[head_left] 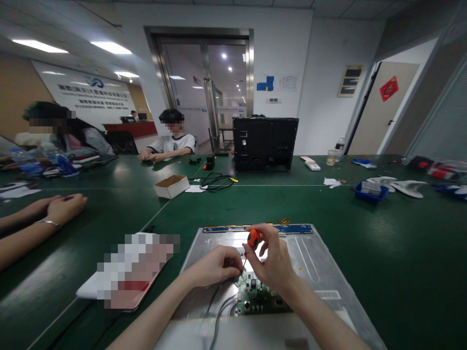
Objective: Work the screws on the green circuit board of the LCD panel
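Observation:
My right hand (275,260) grips the orange and black handle of a screwdriver (253,237), its thin shaft slanting down to the left. The tip meets the upper left corner of a green circuit board (251,296), partly hidden by my fingers. At that same corner my left hand (219,265) is closed in a pinch; what it holds, if anything, is hidden. Under both hands lies a silver metal panel (310,265), with a narrow blue circuit strip (301,228) along its far edge. Grey cable (218,318) runs from the board's left side towards me.
Left of the panel lies a pink and white blurred item (146,272). Another person's hands (63,211) rest on the green table (365,233) further left. Beyond are a small open box (171,186), black cable (218,182), a black monitor (265,145) and a blue tray (371,191).

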A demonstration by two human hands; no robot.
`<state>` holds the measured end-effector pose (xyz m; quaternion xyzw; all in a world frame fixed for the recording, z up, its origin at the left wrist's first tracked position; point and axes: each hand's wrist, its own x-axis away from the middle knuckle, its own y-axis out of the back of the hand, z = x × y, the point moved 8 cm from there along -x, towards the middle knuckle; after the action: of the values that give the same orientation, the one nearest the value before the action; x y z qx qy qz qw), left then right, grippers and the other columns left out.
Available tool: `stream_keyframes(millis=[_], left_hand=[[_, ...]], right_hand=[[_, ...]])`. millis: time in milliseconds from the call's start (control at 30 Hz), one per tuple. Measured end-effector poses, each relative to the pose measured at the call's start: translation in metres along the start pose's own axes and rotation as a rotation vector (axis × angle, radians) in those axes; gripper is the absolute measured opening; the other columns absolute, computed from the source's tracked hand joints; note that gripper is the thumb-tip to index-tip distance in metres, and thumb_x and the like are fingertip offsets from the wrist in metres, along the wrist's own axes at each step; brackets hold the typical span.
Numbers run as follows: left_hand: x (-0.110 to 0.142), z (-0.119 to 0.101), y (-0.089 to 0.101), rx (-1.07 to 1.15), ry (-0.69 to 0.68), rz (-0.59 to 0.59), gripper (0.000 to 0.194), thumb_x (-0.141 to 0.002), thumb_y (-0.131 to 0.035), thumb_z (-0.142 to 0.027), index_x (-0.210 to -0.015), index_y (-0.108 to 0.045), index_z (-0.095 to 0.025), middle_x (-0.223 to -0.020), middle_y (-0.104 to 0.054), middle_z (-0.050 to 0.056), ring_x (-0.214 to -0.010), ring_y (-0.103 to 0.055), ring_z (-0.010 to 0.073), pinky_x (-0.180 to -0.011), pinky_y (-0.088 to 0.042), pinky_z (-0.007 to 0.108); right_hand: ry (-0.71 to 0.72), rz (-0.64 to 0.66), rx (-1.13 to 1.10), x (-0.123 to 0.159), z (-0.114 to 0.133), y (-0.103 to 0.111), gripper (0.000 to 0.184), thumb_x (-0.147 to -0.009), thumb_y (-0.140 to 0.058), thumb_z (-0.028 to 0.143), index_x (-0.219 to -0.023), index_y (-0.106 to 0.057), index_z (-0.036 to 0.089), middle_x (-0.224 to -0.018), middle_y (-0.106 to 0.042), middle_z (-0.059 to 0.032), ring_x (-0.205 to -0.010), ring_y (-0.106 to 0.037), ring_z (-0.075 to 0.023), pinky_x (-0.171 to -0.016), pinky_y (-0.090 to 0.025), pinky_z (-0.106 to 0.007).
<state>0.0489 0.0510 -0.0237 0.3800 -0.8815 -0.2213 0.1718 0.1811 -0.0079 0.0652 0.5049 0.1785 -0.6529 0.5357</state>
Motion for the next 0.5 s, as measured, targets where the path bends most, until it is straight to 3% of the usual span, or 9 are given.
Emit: stream_keyframes(millis=[300, 500], left_hand=[[-0.0001, -0.0032, -0.0012, 0.004, -0.019, 0.003, 0.004, -0.069, -0.062, -0.018, -0.073, -0.062, -0.017, -0.065, -0.056, -0.004, -0.063, -0.050, 0.0145, -0.061, -0.038, 0.024], [-0.0011, -0.0010, -0.0006, 0.011, -0.013, -0.003, 0.005, -0.068, -0.064, -0.020, -0.072, -0.062, -0.018, -0.063, -0.057, -0.004, -0.061, -0.050, 0.0141, -0.059, -0.037, 0.023]], right_hand=[[0.031, 0.069, -0.024, -0.0029, 0.0041, -0.0023, 0.040, -0.097, -0.047, 0.017, -0.137, -0.044, 0.022, -0.114, -0.063, -0.0124, -0.066, -0.064, -0.0134, -0.048, -0.053, -0.024], [0.019, 0.053, 0.008, 0.0001, 0.0006, -0.0036, 0.043, -0.097, -0.051, 0.020, -0.139, -0.041, 0.022, -0.103, -0.067, -0.0092, -0.065, -0.066, -0.0157, -0.048, -0.054, -0.025]])
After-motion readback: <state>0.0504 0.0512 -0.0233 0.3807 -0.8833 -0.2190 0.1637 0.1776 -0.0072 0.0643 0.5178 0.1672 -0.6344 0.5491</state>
